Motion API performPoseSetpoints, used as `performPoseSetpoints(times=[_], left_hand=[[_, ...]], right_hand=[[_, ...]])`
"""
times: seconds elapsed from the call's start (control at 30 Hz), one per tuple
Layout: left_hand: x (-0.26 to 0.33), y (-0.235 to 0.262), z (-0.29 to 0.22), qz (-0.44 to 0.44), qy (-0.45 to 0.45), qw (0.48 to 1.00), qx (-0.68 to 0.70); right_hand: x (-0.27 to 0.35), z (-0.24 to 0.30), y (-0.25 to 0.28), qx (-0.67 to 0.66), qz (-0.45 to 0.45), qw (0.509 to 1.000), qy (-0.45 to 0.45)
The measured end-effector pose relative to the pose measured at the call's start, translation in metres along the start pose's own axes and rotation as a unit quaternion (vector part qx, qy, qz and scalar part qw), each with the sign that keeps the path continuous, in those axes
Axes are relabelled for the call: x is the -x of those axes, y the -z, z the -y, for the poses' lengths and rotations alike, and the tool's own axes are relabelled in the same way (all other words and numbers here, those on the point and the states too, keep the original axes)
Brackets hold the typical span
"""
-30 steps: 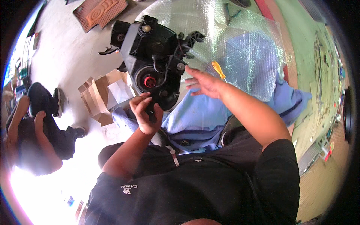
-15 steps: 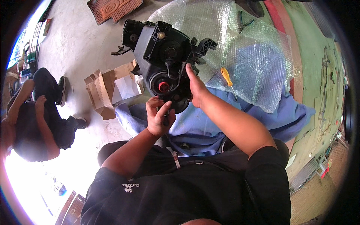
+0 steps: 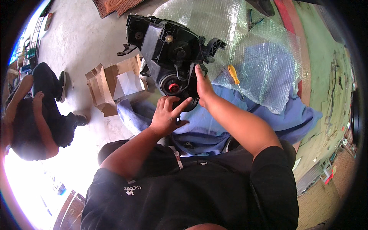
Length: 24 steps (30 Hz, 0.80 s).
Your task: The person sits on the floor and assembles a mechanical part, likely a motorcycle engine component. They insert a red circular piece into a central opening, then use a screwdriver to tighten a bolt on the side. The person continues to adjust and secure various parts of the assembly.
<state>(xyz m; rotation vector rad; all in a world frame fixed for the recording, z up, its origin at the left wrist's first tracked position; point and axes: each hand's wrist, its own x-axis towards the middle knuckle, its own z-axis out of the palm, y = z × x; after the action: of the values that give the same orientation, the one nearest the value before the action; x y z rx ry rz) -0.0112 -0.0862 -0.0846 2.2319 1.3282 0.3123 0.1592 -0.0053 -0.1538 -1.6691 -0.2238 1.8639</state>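
Observation:
A black car headlight [image 3: 155,48], its back side facing up, is held out in front of me. A red socket [image 3: 174,87] sits in a round opening near its lower end. My right hand [image 3: 205,86] grips the housing's right side, thumb on top and the other fingers hidden beneath. My left hand [image 3: 167,115] is at the lower end, below the red socket, with bent fingers against the housing. Something small and dark shows between its thumb and fingers, too hidden to name.
Below the headlight lie a blue cloth [image 3: 207,132] and bubble wrap [image 3: 264,69]. A yellow-handled screwdriver [image 3: 233,74] and pliers [image 3: 253,22] rest on the wrap. Left are an opened cardboard box [image 3: 103,86] and a seated person [image 3: 32,126]. A brown floor mat [image 3: 117,5] lies at the far edge.
My left hand has shifted up and right, its fingers now reaching over the headlight's lower end. The headlight has moved slightly right; my right hand still grips it.

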Motion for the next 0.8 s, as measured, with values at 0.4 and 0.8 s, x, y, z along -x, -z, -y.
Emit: performPoseSetpoints(times=[0.4,0.8], left_hand=[[-0.104,0.025,0.007,-0.01,0.076,0.992,-0.099],[-0.13,-0.008,0.026,0.063,0.177,0.955,-0.23]], right_hand=[[-0.008,-0.021,0.011,-0.092,0.025,0.995,0.027],[-0.026,-0.035,0.034,0.014,0.021,0.999,-0.026]])
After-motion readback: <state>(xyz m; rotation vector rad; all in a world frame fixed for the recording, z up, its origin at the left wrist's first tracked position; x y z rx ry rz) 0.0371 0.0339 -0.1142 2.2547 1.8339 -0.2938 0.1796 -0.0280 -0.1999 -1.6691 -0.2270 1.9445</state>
